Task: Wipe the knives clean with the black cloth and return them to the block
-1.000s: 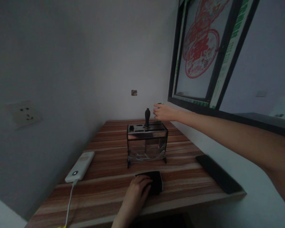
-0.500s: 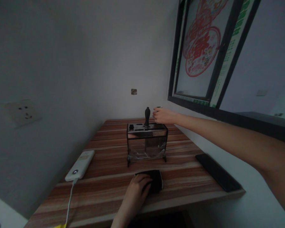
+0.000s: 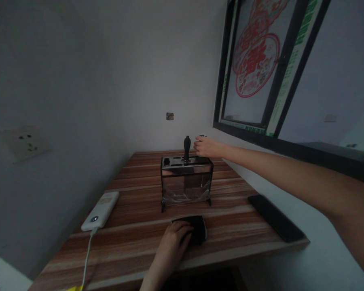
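Note:
My left hand lies on a flat black thing near the table's front edge, its fingers bent over the left part; I cannot tell its kind. A rack with a metal slotted top, clear front and black legs stands behind it. A black handle sticks upright from the top, its tool's kind not certain. My right hand is closed just right of that handle, over the rack's right end. Only a small dark end shows above its fingers; the rest of what it grips is hidden.
On the wood-grain table, a white power bank with a white cable lies at left. A black flat slab lies along the right edge. Walls close in the left and back; a dark-framed window is at right.
The view shifts slightly, so everything sits a little further left. Both hands keep their places beside the rack and on the black thing.

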Demonstrator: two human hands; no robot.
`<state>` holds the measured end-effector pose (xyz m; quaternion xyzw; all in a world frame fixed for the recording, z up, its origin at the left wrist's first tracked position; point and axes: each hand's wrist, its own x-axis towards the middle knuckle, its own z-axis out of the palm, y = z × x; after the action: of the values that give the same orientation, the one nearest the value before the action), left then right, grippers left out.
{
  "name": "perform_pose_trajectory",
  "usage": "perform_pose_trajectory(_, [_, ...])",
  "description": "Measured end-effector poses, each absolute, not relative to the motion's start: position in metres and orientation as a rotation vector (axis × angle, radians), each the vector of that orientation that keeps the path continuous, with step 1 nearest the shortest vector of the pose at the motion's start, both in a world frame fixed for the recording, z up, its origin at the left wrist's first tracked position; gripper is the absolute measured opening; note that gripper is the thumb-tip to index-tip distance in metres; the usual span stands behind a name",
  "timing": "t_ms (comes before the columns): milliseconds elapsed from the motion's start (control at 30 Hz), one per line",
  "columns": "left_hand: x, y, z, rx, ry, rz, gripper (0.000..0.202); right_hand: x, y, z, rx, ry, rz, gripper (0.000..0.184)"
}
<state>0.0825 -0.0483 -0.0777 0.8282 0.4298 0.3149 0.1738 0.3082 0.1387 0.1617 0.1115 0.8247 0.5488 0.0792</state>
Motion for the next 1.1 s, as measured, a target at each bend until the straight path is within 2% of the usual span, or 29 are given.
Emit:
perform_pose_trajectory(467, [0.083,-0.048,-0.077,2.334,1.217,0.906,0.028,0.316,0.132,0.173,0.353,2.485,1.708,0.016])
perform_pose_trajectory(700, [0.083,-0.046,-0.08,2.352,1.189,0.946,0.027,0.337,0.104,0.189,0.499,2.684,1.598,0.032])
perform_pose_trajectory(900, [0.084,-0.045,-0.082,2.341,1.166,0.978,0.027,0.356,0.071,0.181,0.839,2.968,1.476,0.042])
perform_pose_trajectory(1033, [0.082,-0.048,-0.076,2.292,1.127,1.032,0.027,0.362,0.041,0.154,1.187,3.195,1.336,0.041])
perform_pose_trajectory(1100, [0.077,-0.048,-0.067,2.239,1.096,1.09,0.026,0.366,0.03,0.133,1.403,3.367,1.14,0.04])
